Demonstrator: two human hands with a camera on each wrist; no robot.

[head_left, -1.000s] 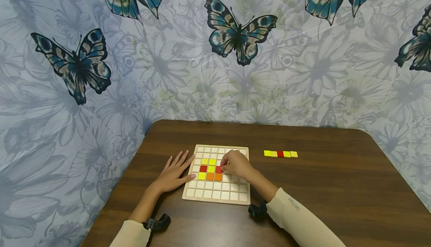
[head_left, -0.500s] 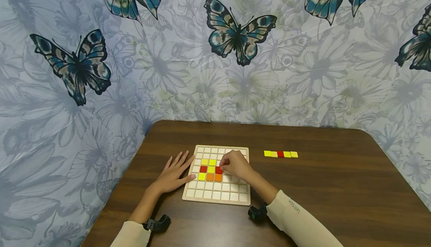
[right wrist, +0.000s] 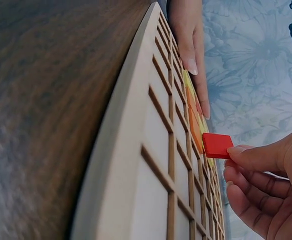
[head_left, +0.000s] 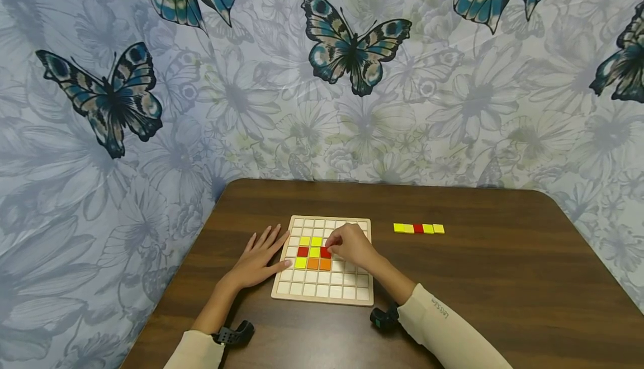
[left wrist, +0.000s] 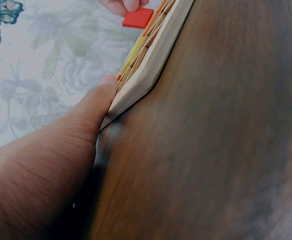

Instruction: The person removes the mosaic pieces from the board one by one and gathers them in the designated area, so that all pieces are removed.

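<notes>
A wooden grid board (head_left: 322,302) with white squares lies on the table. Yellow, red and orange tiles fill several of its squares left of the middle. My right hand (head_left: 353,245) pinches a red square tile (right wrist: 218,145) between thumb and fingers, over the board beside the yellow middle tile (head_left: 314,252). In the right wrist view the tile is tilted and just above the grid. My left hand (head_left: 257,260) lies with fingers spread along the board's left edge, its thumb touching the frame.
A row of yellow tiles (head_left: 399,227) with one red tile (head_left: 418,228) in it lies right of the board on the brown table (head_left: 478,268). Behind stands a floral wall covering (head_left: 241,95) with butterflies. Each wrist wears a black device (head_left: 236,334).
The right hand, still holding the red tile, has shifted slightly to the left over the board. The left hand stays on the edge, and the head view has moved a little.
</notes>
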